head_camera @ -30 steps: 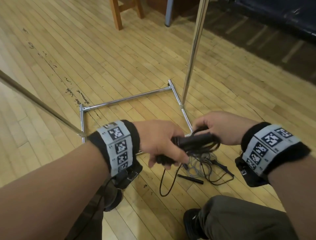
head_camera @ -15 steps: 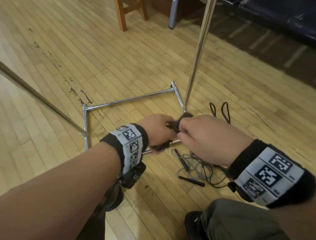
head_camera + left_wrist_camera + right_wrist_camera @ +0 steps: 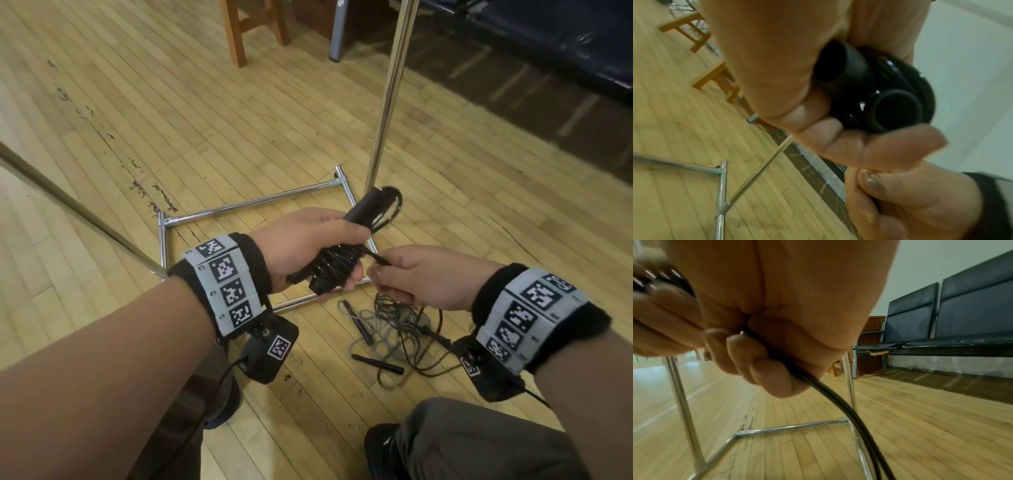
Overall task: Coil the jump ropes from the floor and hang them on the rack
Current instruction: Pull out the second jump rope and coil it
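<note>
My left hand (image 3: 308, 246) grips a black jump rope bundle (image 3: 337, 263): two handles held side by side with cord wound round them. In the left wrist view the handles' round ends (image 3: 896, 110) show inside the fist. My right hand (image 3: 421, 277) pinches the free end of the black cord (image 3: 840, 402) just right of the bundle. More jump ropes (image 3: 387, 329), grey and black, lie tangled on the floor below my hands. The chrome rack (image 3: 387, 102) stands behind, with its base frame (image 3: 253, 205) on the floor.
A wooden stool (image 3: 250, 27) and a dark bench (image 3: 953, 316) stand at the far side of the wooden floor. A slanted metal pole (image 3: 72, 205) crosses at the left. My knee (image 3: 472, 442) and shoe are at the bottom right.
My right hand has come off the top of the bundle and drawn back to its right side, pulling the cord end. The left hand has tilted the bundle more upright.
</note>
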Tool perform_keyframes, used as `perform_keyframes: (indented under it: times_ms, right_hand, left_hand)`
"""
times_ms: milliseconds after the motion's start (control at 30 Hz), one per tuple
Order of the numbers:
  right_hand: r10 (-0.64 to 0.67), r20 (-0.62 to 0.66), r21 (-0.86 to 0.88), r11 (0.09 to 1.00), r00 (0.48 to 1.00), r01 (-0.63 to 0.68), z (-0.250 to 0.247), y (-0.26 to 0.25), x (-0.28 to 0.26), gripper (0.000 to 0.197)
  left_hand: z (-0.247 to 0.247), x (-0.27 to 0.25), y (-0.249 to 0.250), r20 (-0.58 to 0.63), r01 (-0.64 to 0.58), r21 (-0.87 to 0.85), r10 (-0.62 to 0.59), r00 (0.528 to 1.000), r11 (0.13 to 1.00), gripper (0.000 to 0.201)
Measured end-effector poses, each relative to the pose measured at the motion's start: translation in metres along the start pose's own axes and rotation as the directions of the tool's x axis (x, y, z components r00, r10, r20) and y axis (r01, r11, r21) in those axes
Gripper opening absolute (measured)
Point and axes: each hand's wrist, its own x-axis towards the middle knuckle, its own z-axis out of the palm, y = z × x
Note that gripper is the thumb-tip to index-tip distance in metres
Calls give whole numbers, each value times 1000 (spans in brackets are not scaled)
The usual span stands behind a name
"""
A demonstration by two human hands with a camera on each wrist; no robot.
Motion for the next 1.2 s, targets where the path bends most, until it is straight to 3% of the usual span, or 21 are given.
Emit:
perform_keyframes:
  times_ms: [67, 133, 200, 267, 300, 433, 533, 600, 667, 767, 867, 933, 1067, 1133, 1200]
  right_hand:
    - [43, -42, -119, 992, 998, -48, -5, 4, -2, 19]
    - [24, -65, -265, 963, 998, -40, -9, 4, -1, 15]
    - [2, -116, -340, 939, 993, -41, -10, -2, 1, 23]
    - [-43, -172, -464, 885, 984, -42, -9, -13, 2, 32]
    - [-74, -189, -531, 847, 979, -39, -7, -19, 2, 33]
    - [-164, -189, -560, 828, 968, 31, 5, -39, -9, 31]
    - [-188, -156, -445, 890, 970, 101, 8, -39, -14, 31]
    - [-176, -156, -302, 945, 972, 123, 6, -33, -12, 32]
    - [-153, -145, -205, 971, 978, 121, 3, -23, -10, 31]
    - [-92, -75, -118, 990, 993, 83, 2, -9, -7, 30]
    - [-36, -17, -58, 998, 999, 35, 0, 3, -4, 30]
    - [-14, 8, -33, 999, 1000, 14, -1, 9, -2, 29]
    - [75, 52, -66, 995, 996, -71, -4, 15, 2, 23]
    - [79, -10, -192, 978, 997, -79, -8, 14, 3, 15]
    - [12, -132, -275, 960, 991, -49, -10, 4, 2, 19]
  left_hand:
    - [5, -1, 0, 118, 63, 173, -84, 989, 983, 23]
    - [17, -1, -5, 197, 127, 455, -238, 951, 881, 20]
    - [33, 1, -17, 133, 164, 714, -362, 922, 680, 15]
    - [42, 5, -29, -10, 212, 828, -365, 931, 519, 17]
    - [42, 8, -32, -80, 247, 837, -337, 938, 488, 19]
    - [24, 13, -24, -284, 330, 760, -170, 943, 560, 19]
    - [5, 11, -15, -352, 303, 610, -92, 931, 732, 15]
    - [-2, 9, -13, -328, 256, 399, -123, 937, 881, 16]
    - [-5, 7, -11, -255, 202, 225, -143, 956, 953, 18]
    - [-6, 5, -7, -152, 108, 47, -100, 983, 993, 15]
    - [-3, 3, -3, -107, 51, -44, -56, 993, 998, 28]
    - [2, 3, -3, -90, 43, -29, -46, 995, 999, 38]
    - [12, 2, -5, 78, 86, 84, -93, 993, 993, 8]
    - [20, 2, -9, 163, 136, 266, -184, 969, 954, 9]
    - [31, 3, -17, 151, 152, 561, -281, 948, 814, 9]
